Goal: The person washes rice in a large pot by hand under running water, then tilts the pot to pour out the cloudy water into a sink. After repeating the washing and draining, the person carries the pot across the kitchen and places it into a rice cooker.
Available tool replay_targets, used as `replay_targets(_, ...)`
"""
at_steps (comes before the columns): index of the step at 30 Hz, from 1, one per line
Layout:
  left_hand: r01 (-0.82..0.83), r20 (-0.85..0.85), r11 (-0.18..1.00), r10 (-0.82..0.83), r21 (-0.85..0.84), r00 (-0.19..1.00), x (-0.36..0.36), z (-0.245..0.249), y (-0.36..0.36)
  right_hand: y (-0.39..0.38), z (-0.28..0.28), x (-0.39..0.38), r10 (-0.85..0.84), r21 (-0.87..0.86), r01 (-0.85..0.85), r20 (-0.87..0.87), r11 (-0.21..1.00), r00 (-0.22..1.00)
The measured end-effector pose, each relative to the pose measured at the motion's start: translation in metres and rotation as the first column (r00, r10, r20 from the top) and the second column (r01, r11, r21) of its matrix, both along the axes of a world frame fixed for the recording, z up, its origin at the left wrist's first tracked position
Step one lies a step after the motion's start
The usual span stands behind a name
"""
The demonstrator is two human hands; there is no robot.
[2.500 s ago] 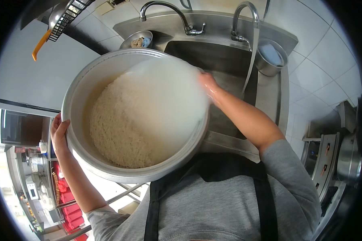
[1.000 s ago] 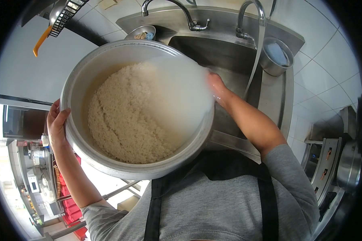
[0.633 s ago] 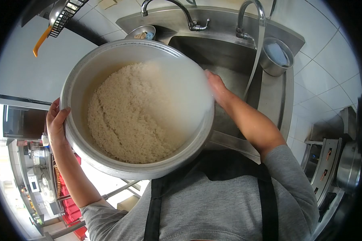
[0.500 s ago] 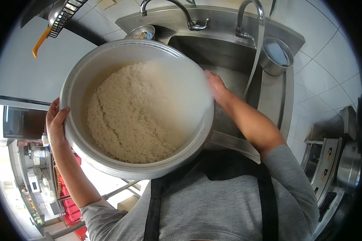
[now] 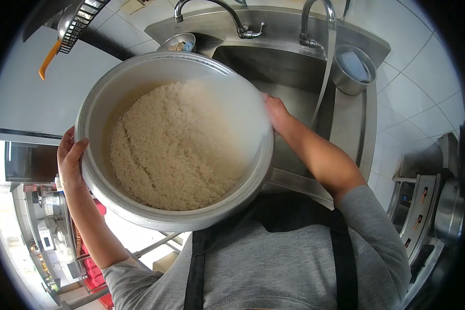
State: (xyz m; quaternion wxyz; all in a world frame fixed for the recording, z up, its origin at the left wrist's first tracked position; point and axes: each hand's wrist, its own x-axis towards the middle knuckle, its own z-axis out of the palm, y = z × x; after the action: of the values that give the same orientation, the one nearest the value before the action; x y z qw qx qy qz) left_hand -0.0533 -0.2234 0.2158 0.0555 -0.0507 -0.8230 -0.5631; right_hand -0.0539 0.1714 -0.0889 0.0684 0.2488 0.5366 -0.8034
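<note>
The wide stainless-steel sink lies partly beneath the large round silver metal pot, which appears to lean toward the basin. A slow, even tilt seems best, lower lip well inside the sink. The mound of wet white rice should sit back so only the cloudy whitish water reaches that lip. The left hand grips the rim, thumb over it; the right hand meets the opposite rim, fingers hidden, so its grip cannot be told.

The pot hides part of the sink.
</note>
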Motion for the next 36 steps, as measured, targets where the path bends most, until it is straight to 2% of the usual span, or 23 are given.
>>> replay_targets(4, 0.009, 0.0, 1.0, -0.009, 0.013, 1.0, 0.0, 0.0, 0.001, -0.001, -0.006, -0.005, -0.043, -0.159, 0.051, 0.053, 0.986, 0.998)
replay_targets(7, 0.009, 0.003, 1.0, -0.009, -0.005, 1.0, 0.0, 0.002, 0.003, 0.0, -0.009, -0.006, -0.047, -0.11, 0.054, 0.072, 0.992, 0.996)
replay_targets(13, 0.014, 0.0, 1.0, -0.014, -0.01, 1.0, 0.002, 0.004, 0.008, 0.001, -0.042, -0.019, -0.03, -0.189, 0.033, 0.018, 0.981, 0.999)
replay_targets(16, 0.019, 0.003, 1.0, -0.019, -0.017, 1.0, 0.002, 0.004, 0.009, 0.0, -0.056, -0.024, -0.072, -0.327, 0.051, -0.052, 0.944, 0.996)
replay_targets(19, 0.012, 0.014, 0.999, -0.011, -0.046, 1.0, 0.005, 0.008, 0.015, -0.002, -0.034, -0.017, -0.091, -0.311, 0.099, 0.041, 0.945, 0.995)
replay_targets(22, -0.024, 0.02, 0.996, 0.026, -0.088, 0.999, 0.01, 0.013, 0.03, 0.0, -0.002, -0.003, -0.07, -0.233, 0.067, -0.005, 0.97, 0.998)
replay_targets(28, -0.033, 0.004, 0.997, 0.034, -0.065, 0.999, 0.002, 0.011, 0.027, 0.0, -0.006, -0.004, -0.073, -0.243, 0.064, -0.026, 0.968, 0.997)
replay_targets(31, -0.034, 0.009, 0.997, 0.034, -0.073, 0.999, 0.004, 0.013, 0.031, -0.001, -0.018, -0.008, -0.13, -0.241, 0.106, -0.084, 0.965, 0.988)
replay_targets(34, -0.021, 0.007, 0.998, 0.021, -0.06, 1.0, 0.003, 0.012, 0.031, -0.002, -0.019, -0.01, -0.19, -0.259, 0.19, 0.024, 0.947, 0.981)
replay_targets(36, -0.026, 0.001, 0.998, 0.026, -0.064, 1.0, 0.005, 0.013, 0.034, 0.0, -0.021, -0.012, -0.157, -0.239, 0.17, 0.073, 0.956, 0.985)
